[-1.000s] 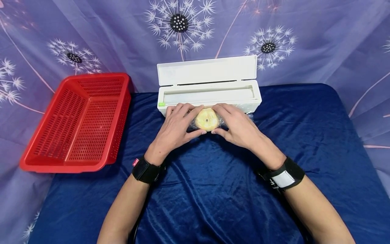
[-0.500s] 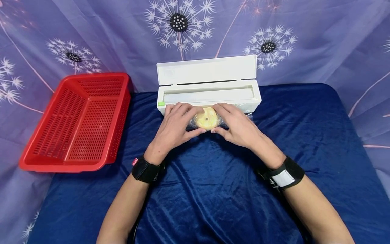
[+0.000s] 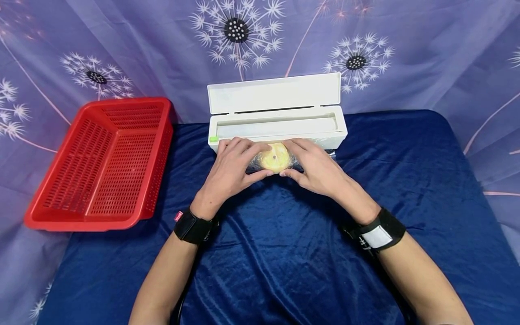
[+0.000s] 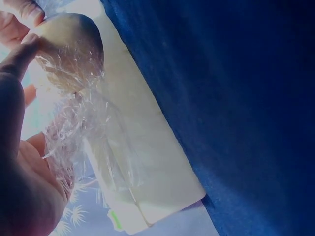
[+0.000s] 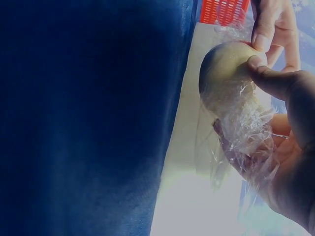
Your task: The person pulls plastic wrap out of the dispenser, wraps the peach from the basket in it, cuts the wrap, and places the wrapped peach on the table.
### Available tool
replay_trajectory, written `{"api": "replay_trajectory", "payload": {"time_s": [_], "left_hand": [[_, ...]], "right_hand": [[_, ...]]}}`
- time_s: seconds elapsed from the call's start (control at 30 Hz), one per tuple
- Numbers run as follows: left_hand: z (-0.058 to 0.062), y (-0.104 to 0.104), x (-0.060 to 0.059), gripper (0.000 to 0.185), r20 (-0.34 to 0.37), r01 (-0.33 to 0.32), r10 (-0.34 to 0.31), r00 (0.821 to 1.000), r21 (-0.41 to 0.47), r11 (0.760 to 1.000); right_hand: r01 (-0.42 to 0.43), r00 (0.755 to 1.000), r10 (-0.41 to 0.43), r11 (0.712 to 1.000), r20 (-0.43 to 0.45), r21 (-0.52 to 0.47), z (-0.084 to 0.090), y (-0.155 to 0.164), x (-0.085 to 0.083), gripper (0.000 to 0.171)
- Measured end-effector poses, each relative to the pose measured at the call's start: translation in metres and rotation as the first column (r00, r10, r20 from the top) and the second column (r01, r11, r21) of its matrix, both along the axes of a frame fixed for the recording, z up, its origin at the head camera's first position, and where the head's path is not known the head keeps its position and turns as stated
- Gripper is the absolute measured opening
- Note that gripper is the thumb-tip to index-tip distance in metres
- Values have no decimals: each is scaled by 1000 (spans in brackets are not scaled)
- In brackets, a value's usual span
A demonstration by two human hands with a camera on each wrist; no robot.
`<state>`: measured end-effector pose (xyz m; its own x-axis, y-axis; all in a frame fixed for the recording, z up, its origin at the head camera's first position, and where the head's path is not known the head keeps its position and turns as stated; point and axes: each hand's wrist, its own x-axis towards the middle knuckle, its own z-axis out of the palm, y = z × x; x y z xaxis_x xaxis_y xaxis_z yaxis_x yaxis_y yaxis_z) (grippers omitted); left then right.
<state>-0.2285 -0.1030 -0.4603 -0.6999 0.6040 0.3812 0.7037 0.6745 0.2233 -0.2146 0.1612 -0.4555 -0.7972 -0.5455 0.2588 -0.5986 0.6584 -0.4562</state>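
Note:
A round yellow fruit [image 3: 274, 158] with a small brown spot in its middle is held up in front of the cling film box. Clear cling film [image 4: 74, 128] wraps it and bunches loosely beneath and to both sides. My left hand [image 3: 231, 167] grips it from the left, thumb at the near edge and index finger on the far edge. From the right, my right hand [image 3: 318, 167] holds it likewise, the two thumbs almost meeting. Both wrist views show crumpled film hanging against the palms; some fingers are hidden behind it.
The long white cling film box [image 3: 278, 135] stands behind the hands, lid [image 3: 276, 95] raised, a roll inside and a green slider at its left end. A red plastic basket [image 3: 150, 180] sits at left. Dark blue cloth [image 3: 268, 253] covers the table; a patterned curtain [image 3: 162, 45] hangs behind.
My left index finger has shifted slightly onto the fruit's far edge. Otherwise both hands keep their grip in nearly the same place, and the box and basket stay put.

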Motion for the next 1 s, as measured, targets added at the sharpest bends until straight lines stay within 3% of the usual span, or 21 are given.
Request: {"api": "replay_trajectory", "payload": {"time_s": [0.33, 0.5, 0.73, 1.0], "left_hand": [[2, 2, 1, 54, -71, 33, -34, 997, -16, 999], [2, 4, 3, 56, -149, 71, -78, 986, -51, 996], [4, 6, 4, 44, -220, 112, -127, 967, -82, 990], [3, 6, 4, 54, -209, 108, -129, 969, -109, 988]], "right_hand": [[0, 1000, 1, 1000, 30, -19, 0, 0, -1, 72], [1, 999, 0, 1000, 39, -23, 0, 0, -1, 71], [-5, 999, 6, 999, 34, -32, 0, 0, -1, 70], [-1, 998, 4, 999, 60, -49, -1, 2, -3, 68]]}}
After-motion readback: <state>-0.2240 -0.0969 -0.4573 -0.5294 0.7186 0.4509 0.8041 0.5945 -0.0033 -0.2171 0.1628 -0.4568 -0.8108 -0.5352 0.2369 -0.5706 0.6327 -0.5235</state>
